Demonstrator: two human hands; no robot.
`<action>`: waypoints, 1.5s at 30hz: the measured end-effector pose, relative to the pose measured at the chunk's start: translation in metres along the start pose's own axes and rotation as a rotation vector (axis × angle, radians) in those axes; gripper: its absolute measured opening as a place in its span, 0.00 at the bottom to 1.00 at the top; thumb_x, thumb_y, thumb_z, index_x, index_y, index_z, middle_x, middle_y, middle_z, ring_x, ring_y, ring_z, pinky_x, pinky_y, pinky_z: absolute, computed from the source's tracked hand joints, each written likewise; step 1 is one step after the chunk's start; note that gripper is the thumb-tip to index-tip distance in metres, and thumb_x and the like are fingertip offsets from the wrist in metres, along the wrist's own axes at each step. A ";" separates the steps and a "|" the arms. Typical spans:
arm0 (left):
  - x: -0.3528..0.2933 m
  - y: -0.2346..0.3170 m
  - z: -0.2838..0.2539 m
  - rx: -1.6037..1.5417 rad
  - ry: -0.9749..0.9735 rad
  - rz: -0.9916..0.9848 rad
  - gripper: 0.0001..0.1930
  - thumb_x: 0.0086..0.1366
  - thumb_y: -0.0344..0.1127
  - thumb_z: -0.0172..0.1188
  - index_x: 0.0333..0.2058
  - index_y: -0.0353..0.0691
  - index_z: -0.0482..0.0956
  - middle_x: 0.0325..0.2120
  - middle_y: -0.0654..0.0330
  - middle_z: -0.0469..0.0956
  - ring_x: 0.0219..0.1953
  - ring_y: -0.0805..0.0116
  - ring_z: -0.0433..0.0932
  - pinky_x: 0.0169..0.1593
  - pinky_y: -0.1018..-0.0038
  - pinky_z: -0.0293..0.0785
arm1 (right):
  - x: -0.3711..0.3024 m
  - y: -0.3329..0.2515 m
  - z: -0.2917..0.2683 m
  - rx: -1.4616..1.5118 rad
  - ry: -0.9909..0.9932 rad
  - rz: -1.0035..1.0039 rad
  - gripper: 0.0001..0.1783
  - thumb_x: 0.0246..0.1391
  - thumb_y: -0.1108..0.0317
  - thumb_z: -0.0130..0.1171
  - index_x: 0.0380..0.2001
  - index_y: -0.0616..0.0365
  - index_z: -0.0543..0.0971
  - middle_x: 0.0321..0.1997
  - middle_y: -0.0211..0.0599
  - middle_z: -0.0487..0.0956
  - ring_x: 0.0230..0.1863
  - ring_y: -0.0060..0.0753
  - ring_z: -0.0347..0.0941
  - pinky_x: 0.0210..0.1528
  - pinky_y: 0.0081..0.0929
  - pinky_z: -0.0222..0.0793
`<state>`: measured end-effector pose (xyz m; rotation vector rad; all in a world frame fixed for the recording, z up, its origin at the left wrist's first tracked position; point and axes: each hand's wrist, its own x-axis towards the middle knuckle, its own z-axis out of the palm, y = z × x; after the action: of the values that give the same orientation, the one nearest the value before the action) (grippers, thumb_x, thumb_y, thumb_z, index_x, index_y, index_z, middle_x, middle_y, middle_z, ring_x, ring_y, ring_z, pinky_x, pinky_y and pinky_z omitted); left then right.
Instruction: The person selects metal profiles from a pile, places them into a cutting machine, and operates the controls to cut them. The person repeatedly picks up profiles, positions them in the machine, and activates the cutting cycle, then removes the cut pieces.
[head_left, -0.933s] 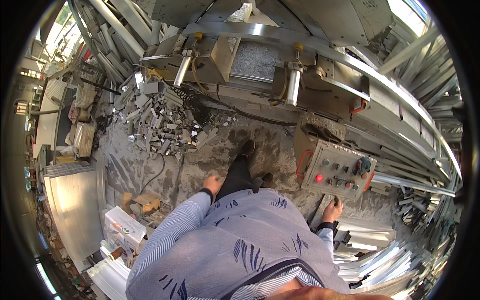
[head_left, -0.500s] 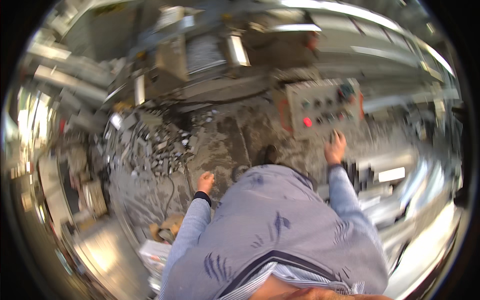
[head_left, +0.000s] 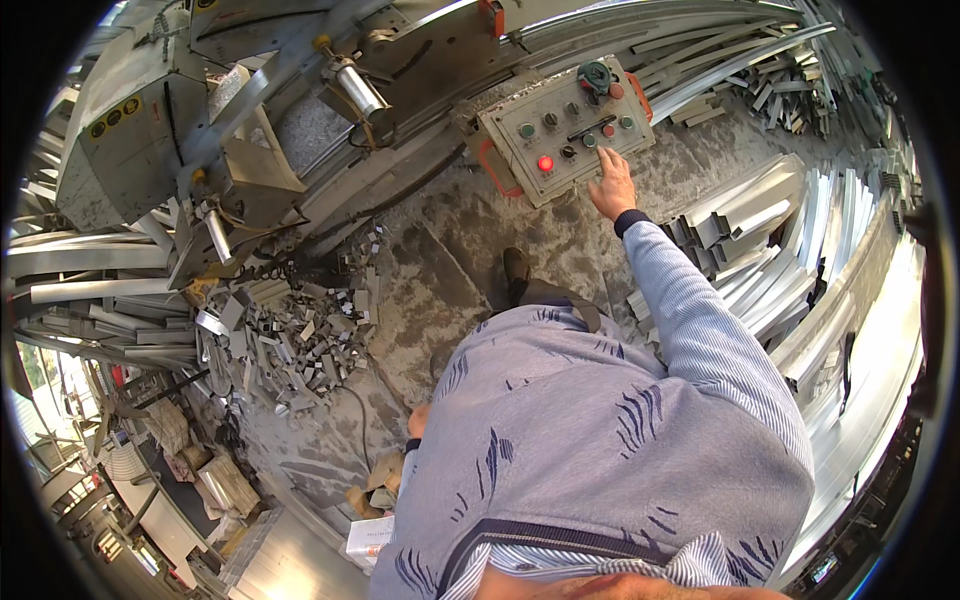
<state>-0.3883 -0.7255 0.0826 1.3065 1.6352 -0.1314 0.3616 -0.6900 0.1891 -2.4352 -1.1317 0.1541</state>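
My right hand (head_left: 612,188) reaches to the lower edge of a beige control box (head_left: 538,122), its fingers stretched toward the row of buttons. The fingertips are close to a green button (head_left: 589,140); whether they touch it I cannot tell. Nothing shows in that hand. On the same panel a red lamp (head_left: 545,163) glows, and dark knobs and other coloured buttons sit around it. Orange-red handles flank the box. My left hand (head_left: 418,420) hangs low beside my apron, mostly covered by it, so its fingers are hidden.
A heap of metal offcuts (head_left: 285,335) lies on the floor at left. Cutting machinery with a cylinder (head_left: 360,92) stands beyond it. Long metal profiles (head_left: 775,255) are stacked at right. A white box (head_left: 368,540) is by my left side, and a cable (head_left: 360,410) crosses the floor.
My right hand has moved up to the control box's buttons. My left hand has dropped back beside my body, now mostly hidden. The view has turned, and the machinery shows sharper.
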 end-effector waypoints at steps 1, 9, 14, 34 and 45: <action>-0.015 -0.020 -0.003 0.011 -0.004 -0.047 0.24 0.72 0.45 0.67 0.58 0.32 0.83 0.50 0.48 0.87 0.52 0.58 0.85 0.56 0.65 0.79 | 0.004 -0.003 0.001 0.000 -0.010 0.004 0.47 0.52 0.67 0.73 0.75 0.60 0.65 0.76 0.52 0.66 0.77 0.56 0.60 0.78 0.44 0.61; -0.055 -0.077 0.002 -0.005 -0.011 -0.183 0.25 0.72 0.46 0.67 0.58 0.32 0.83 0.51 0.48 0.87 0.53 0.57 0.85 0.56 0.64 0.79 | 0.016 -0.021 0.012 -0.161 -0.008 -0.001 0.50 0.50 0.65 0.73 0.75 0.61 0.64 0.76 0.51 0.66 0.76 0.57 0.61 0.77 0.43 0.62; -0.023 -0.048 0.032 -0.118 0.021 -0.080 0.25 0.73 0.47 0.67 0.58 0.32 0.83 0.51 0.48 0.87 0.53 0.56 0.85 0.56 0.63 0.79 | 0.032 -0.019 0.000 -0.210 -0.124 0.026 0.44 0.49 0.63 0.73 0.71 0.59 0.73 0.70 0.50 0.73 0.69 0.56 0.69 0.72 0.45 0.68; -0.036 -0.013 0.020 -0.147 0.050 -0.077 0.27 0.73 0.49 0.66 0.61 0.33 0.81 0.47 0.51 0.87 0.48 0.60 0.83 0.49 0.65 0.79 | 0.090 0.092 0.000 -0.237 0.000 0.085 0.47 0.46 0.65 0.70 0.72 0.62 0.70 0.72 0.59 0.71 0.74 0.58 0.66 0.77 0.47 0.63; -0.029 0.089 0.035 -0.401 0.137 -0.015 0.28 0.72 0.40 0.67 0.65 0.31 0.77 0.51 0.50 0.86 0.43 0.65 0.87 0.44 0.70 0.83 | 0.104 0.069 -0.030 -0.343 -0.222 0.172 0.46 0.49 0.63 0.68 0.74 0.53 0.69 0.59 0.57 0.80 0.61 0.63 0.77 0.64 0.50 0.76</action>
<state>-0.2994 -0.7298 0.1282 1.0117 1.6801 0.2703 0.4869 -0.6617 0.1942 -2.8801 -1.1146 0.3134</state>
